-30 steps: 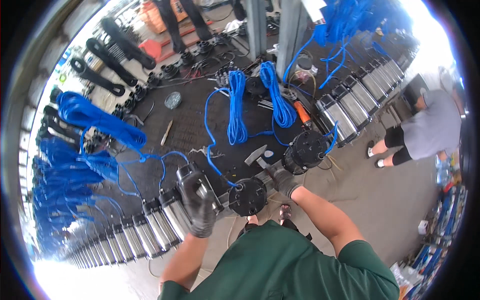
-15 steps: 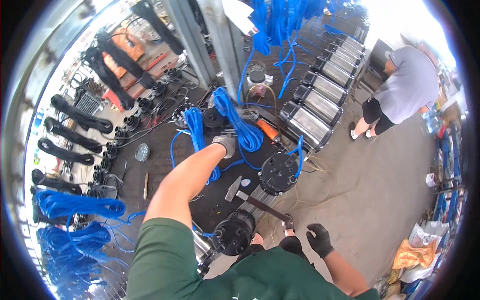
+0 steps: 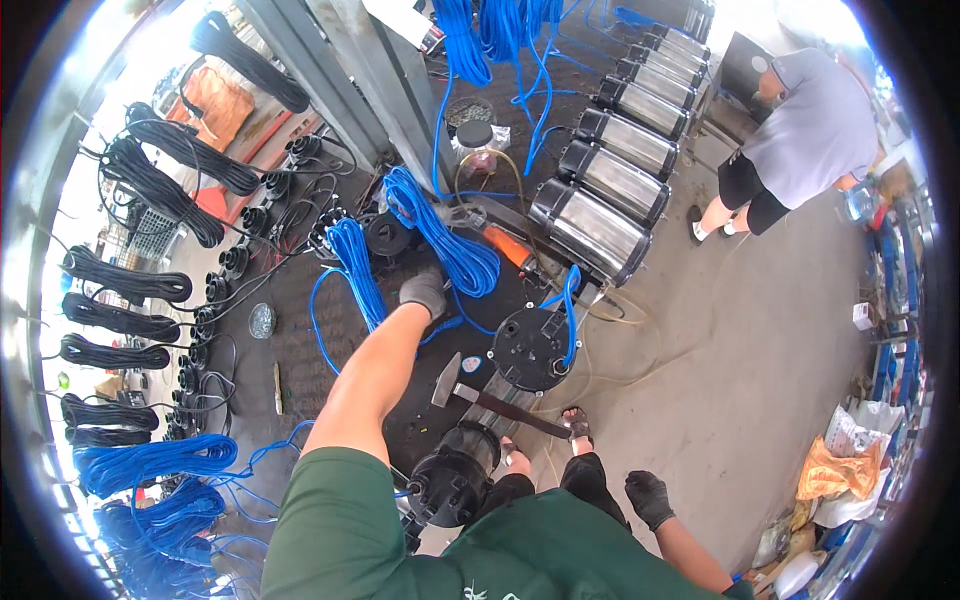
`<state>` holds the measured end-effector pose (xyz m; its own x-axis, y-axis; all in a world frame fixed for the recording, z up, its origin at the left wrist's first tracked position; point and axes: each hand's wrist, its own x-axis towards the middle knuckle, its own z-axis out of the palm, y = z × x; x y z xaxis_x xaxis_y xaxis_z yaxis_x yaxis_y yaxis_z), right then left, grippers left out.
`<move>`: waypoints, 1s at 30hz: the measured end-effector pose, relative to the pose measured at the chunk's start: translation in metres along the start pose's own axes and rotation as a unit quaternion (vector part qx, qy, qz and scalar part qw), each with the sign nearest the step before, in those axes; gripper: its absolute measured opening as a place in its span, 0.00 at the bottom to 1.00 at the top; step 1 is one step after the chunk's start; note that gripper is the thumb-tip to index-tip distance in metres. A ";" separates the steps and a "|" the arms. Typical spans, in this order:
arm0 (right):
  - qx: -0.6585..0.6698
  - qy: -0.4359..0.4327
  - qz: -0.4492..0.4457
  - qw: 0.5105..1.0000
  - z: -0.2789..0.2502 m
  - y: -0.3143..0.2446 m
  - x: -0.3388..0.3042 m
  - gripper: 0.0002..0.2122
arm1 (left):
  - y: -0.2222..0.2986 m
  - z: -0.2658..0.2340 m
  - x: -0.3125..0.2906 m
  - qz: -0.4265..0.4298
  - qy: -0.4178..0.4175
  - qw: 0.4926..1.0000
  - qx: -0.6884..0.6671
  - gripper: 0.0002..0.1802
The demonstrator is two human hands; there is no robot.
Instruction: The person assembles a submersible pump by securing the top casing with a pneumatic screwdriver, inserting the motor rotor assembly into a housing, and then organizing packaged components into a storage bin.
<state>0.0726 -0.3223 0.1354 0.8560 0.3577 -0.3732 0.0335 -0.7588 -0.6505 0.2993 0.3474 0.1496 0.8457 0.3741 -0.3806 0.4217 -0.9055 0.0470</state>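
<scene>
My left hand [image 3: 424, 291], in a grey glove, reaches forward over the dark workbench [image 3: 300, 350] and rests between two coils of blue cable [image 3: 440, 235]; whether it grips anything cannot be made out. My right hand [image 3: 650, 497], in a black glove, hangs low at my side with fingers curled and nothing in it. A hammer [image 3: 490, 395] lies on the bench just right of my left forearm. Two black round pump ends [image 3: 530, 348] stand at the bench edge, one with a blue cable looped on it.
Steel pump cylinders [image 3: 610, 190] lie in a row at the right of the bench. Black cable coils [image 3: 150, 180] hang at the left, blue coils [image 3: 150, 465] at lower left. Another person in a grey shirt [image 3: 810, 135] bends over at upper right. Bags [image 3: 835, 465] sit on the concrete floor.
My view has turned further right along the bench. My left hand has stretched forward to the blue coils; my right hand has dropped away from the pump end to my side.
</scene>
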 end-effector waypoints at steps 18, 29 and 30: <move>0.033 -0.107 -0.368 0.923 -0.083 -0.249 0.124 0.12 | -0.056 -0.121 -0.138 0.188 -0.186 0.952 -0.157 0.10; -0.194 -0.268 -0.614 0.717 -0.094 -0.473 0.132 0.18 | 0.077 -0.177 -0.420 -0.141 -0.263 0.421 -0.856 0.16; -0.141 -0.314 -0.620 0.705 -0.093 -0.467 0.130 0.17 | 0.071 -0.167 -0.433 -0.067 -0.211 0.463 -0.859 0.16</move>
<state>0.2163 0.0277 0.4519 -0.3164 0.9444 0.0898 0.7328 0.3034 -0.6091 0.0178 0.1542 0.4721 0.7881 0.0043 -0.6156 0.4048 0.7497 0.5235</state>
